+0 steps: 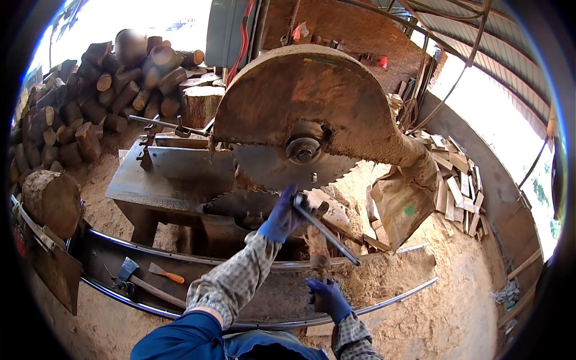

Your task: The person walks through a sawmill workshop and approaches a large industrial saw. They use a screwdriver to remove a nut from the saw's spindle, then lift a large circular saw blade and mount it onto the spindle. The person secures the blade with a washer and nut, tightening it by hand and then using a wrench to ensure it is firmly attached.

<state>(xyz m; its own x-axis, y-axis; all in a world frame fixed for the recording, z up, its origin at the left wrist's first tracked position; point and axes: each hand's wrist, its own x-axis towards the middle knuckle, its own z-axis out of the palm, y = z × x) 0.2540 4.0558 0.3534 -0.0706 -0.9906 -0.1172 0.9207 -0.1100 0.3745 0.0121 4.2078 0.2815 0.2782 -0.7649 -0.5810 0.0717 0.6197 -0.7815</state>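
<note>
My left hand (282,215), in a blue glove, is closed around the upper end of a grey metal wrench (331,236) with a bent end. The bar slants down to the right. It is just below the toothed circular saw blade (270,163), whose hub nut (305,155) shows under the rusty guard (282,102). My right hand (329,299), also gloved in blue, grips the short handle of a tool with a worn, brownish, block-like head (318,252). That head points up, beneath the bar. Whether the wrench touches the blade, I cannot tell.
A metal saw table (174,174) stands at left. Before me runs a railed trough (240,288) holding an axe (129,270) and an orange-handled scraper (167,273). Logs (126,90) pile up far left, split wood (462,192) at right. Sawdust (444,282) covers the floor.
</note>
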